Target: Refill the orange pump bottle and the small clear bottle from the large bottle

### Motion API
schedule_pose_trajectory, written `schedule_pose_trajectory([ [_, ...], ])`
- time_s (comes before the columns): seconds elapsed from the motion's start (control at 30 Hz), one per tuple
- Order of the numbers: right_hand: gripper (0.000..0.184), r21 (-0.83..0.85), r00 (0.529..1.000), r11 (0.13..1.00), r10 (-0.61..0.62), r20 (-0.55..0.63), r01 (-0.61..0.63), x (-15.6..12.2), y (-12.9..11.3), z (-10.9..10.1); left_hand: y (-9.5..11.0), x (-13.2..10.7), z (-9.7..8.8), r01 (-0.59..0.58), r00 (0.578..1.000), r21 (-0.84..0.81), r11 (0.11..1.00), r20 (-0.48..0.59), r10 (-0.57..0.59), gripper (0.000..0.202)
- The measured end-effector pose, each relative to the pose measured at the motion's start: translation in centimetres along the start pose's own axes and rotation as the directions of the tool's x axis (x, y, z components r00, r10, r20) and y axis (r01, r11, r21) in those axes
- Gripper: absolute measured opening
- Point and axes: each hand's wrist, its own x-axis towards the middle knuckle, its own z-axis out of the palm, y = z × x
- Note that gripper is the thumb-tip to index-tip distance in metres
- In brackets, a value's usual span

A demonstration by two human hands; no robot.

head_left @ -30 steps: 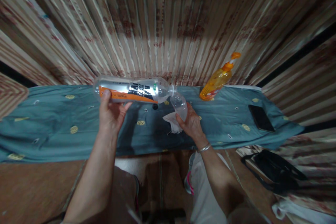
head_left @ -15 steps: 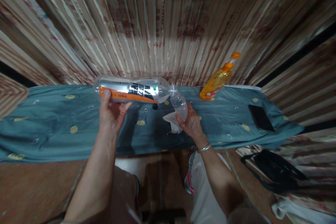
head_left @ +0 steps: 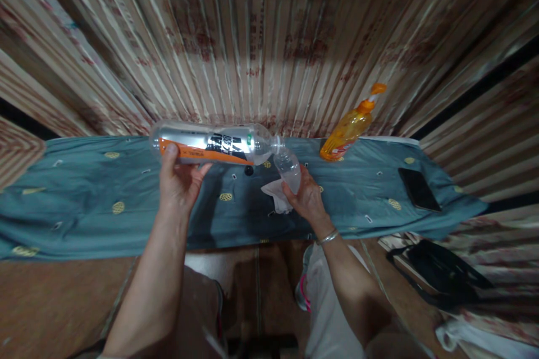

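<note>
Left hand [head_left: 179, 182]: fingers part-open around the large clear bottle [head_left: 231, 148], thumb on its near side, other fingertips mostly hidden.
Large clear bottle: on its side near the cloth's far edge, mouth pointing right!
Right hand [head_left: 309, 196]: thumb and fingers curled round a small clear bottle [head_left: 287, 168], tilted, neck right at the big mouth; contact is hard to tell.
Near side: white tissue [head_left: 275, 195] by the right hand, black cap [head_left: 249, 170] just below the large bottle.
Right side: orange pump bottle [head_left: 346, 132] by the far edge, phone [head_left: 419, 189] toward the right edge.
Room: teal cloth [head_left: 88, 185] stretches wide leftward; curtain [head_left: 261, 39] rises beyond the far edge.
</note>
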Motion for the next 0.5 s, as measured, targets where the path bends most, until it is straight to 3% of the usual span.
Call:
schedule_pose_trajectory([
  [0.5, 0.062, 0.021, 1.000, 1.000, 0.011, 0.005, -0.011, -0.01, -0.14, -0.11, -0.02, -0.03, 0.02, -0.013, 1.000, 0.028, 1.000, 0.002, 0.013, 0.029],
])
